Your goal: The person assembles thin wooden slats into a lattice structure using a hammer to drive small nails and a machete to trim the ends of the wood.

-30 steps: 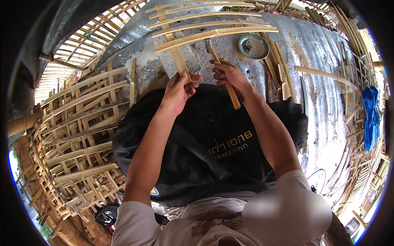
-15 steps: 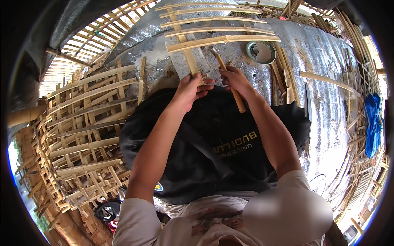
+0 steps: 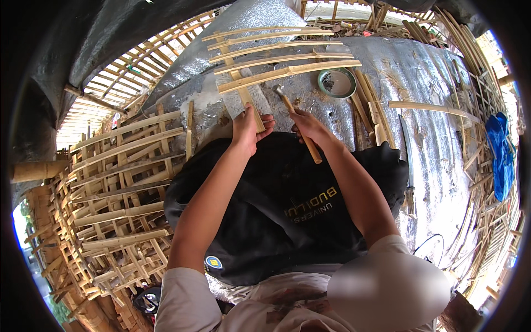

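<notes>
Beyond the black cloth, five slats already cross the strip, its near end not yet, the left hand gripping there, the right hand's fingers closed around the hammer.

Left grip curled loosely; right grip wrapped tighter; both forearms angle inward.

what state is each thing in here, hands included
left hand, closed on the bamboo frame's near end
right hand, closed around the hammer's handle
bamboo frame, slats crossing one long strip, right ends unjoined
hammer, held, head pointing away from the person
green-rimmed bowl, upright, dark bits inside
black garment, spread over the lap
slatted bamboo pieces, piled
blue plastic, bunched up
</notes>
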A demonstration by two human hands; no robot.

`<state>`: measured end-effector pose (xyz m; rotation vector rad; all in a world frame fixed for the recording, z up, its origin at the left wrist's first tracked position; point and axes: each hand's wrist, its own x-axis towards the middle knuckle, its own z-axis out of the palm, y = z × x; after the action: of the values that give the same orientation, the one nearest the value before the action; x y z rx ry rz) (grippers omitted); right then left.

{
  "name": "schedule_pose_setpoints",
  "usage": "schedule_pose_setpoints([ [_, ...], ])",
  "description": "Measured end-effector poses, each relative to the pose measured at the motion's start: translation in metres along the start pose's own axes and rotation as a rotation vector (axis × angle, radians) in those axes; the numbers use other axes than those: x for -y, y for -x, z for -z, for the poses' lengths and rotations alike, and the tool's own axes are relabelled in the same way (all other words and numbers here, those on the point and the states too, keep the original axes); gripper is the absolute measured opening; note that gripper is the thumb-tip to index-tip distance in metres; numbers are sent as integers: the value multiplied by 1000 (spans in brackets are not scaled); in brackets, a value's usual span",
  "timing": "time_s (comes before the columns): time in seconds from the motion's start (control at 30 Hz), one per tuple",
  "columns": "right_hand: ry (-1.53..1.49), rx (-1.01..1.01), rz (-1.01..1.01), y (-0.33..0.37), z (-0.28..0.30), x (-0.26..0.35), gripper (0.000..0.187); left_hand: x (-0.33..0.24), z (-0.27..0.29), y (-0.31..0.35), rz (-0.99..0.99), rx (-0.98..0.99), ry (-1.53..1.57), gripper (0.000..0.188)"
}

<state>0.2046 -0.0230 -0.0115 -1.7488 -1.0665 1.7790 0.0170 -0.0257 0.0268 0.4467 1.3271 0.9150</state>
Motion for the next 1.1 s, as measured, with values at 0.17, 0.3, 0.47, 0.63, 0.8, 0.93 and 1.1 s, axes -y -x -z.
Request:
schedule_pose_setpoints([
  [0.17,87,17,67,9,-4,12,41,17,-6,-1,-138,-13,27,36],
  [0.3,-93,36,43,13,6,16,35,17,-8,0,-125,4,99,33],
  [0.47,-338,200,-181,45,11,33,18,11,-6,1,-107,-15,128,32],
  [0.63,-283,230,-179,41,34,25,31,10,-9,0,-140,-6,140,31],
  [0.8,-3,162,-19,54,19,60,39,10,-8,1,-126,16,198,31],
  [0.93,187,187,-132,62,5,81,51,9,-9,2,-136,9,195,31],
  [1.1,242,233,-92,33,14,76,56,8,-11,4,-128,6,186,31],
])
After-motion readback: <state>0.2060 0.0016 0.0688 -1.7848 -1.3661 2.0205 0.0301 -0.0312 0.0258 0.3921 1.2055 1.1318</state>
